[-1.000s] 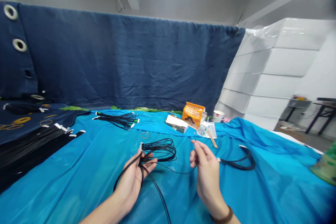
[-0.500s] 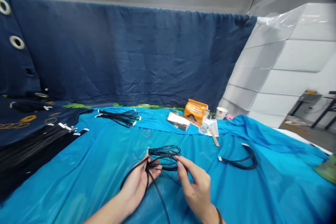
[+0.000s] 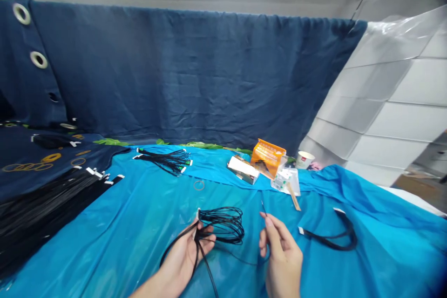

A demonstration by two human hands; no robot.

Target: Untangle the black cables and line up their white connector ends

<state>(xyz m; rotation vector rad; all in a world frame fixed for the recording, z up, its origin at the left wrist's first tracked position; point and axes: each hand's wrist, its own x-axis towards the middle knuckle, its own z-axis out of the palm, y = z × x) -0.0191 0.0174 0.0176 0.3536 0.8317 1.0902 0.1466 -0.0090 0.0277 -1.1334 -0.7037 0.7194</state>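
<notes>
Head camera shows left hand [image 3: 182, 252] half-closed around cables [image 3: 225, 225], right hand [image 3: 283, 252] pinching wire [image 3: 264, 207], cup [image 3: 304, 161] contents unclear.

No text can be read. Right of centre, the orange bag [image 3: 268, 152] bears pale lines of print, too blurred to make out. Just right of it, the paper cup [image 3: 303, 160] shows a small red label, and below the bag the white packet [image 3: 283, 178] carries greenish marks, both illegible.
</notes>
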